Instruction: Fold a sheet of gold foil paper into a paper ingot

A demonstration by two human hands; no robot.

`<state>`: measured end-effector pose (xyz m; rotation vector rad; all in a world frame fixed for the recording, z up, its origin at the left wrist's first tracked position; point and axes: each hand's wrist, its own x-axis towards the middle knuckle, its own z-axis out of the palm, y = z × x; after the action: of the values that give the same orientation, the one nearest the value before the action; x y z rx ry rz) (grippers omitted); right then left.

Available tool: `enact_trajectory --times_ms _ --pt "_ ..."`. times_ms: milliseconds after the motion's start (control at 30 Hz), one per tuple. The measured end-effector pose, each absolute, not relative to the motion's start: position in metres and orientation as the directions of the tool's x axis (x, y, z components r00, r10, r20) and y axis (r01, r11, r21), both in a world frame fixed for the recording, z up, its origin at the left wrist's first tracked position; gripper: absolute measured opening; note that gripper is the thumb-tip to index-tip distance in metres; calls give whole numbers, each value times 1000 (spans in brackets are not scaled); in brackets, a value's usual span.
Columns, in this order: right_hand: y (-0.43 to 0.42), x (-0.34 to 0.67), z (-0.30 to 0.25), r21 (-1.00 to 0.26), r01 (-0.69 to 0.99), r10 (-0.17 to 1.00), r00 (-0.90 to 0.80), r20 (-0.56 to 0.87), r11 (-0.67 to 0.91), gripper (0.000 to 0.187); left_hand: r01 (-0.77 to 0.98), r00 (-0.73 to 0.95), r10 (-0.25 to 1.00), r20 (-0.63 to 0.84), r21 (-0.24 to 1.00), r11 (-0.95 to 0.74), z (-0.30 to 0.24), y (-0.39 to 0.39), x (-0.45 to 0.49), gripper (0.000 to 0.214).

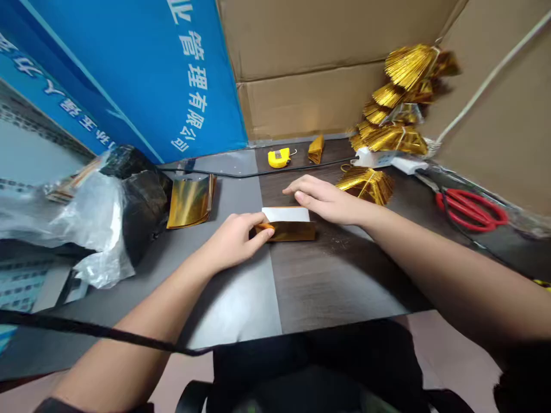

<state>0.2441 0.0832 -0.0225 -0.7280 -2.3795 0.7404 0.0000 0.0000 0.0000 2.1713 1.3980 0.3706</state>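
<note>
A sheet of gold foil paper (295, 231) with a white underside lies on the table, its near edge folded up over the white part. At its left end my left hand (241, 238) has thumb and fingers closed on the paper. Just beyond the sheet hovers my right hand (321, 198), fingers stretched out and slightly bent, with nothing in it. Behind the right wrist sits a fan-shaped bundle of folded gold paper (370, 184), partly hidden by the arm. To the left of my hands is a stack of gold sheets (189, 202).
At the back lie a yellow tape measure (279, 158), a small folded gold piece (316, 150) and a black cable. Red-handled scissors (471, 209) and a white power strip (387, 158) are right, below hanging gold fans (398, 97). Plastic bags (116, 206) bulge at left.
</note>
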Motion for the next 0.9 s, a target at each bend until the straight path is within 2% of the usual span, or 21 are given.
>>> enact_trajectory --times_ms 100,167,233,533,600,700,800,900 --pt "66 244 -8 -623 272 502 -835 225 733 54 788 365 928 -67 553 -270 1 -5 4 18" --pt "56 242 -5 -573 350 503 -855 129 741 37 793 324 942 -87 568 -220 0 -7 7 14" --pt "50 237 -8 -523 387 525 -839 141 760 26 778 298 948 -113 605 -172 -1 -8 9 10" --pt "54 230 -32 -481 319 461 -862 211 816 18 667 293 920 -259 745 -3 4 -8 0 20" --pt "55 229 -36 -481 282 434 -869 239 830 19 722 266 950 -164 686 -84 4 -4 -5 17" --pt "57 228 -41 -486 200 374 -880 292 851 21 827 303 951 57 481 -292 0 3 -12 21" --pt "59 226 -45 -473 111 295 -895 335 874 23 832 451 892 33 345 -434 -5 5 -17 34" --pt "60 226 -45 -433 52 216 -915 339 900 23 827 526 849 -57 269 -494 -4 3 -18 33"
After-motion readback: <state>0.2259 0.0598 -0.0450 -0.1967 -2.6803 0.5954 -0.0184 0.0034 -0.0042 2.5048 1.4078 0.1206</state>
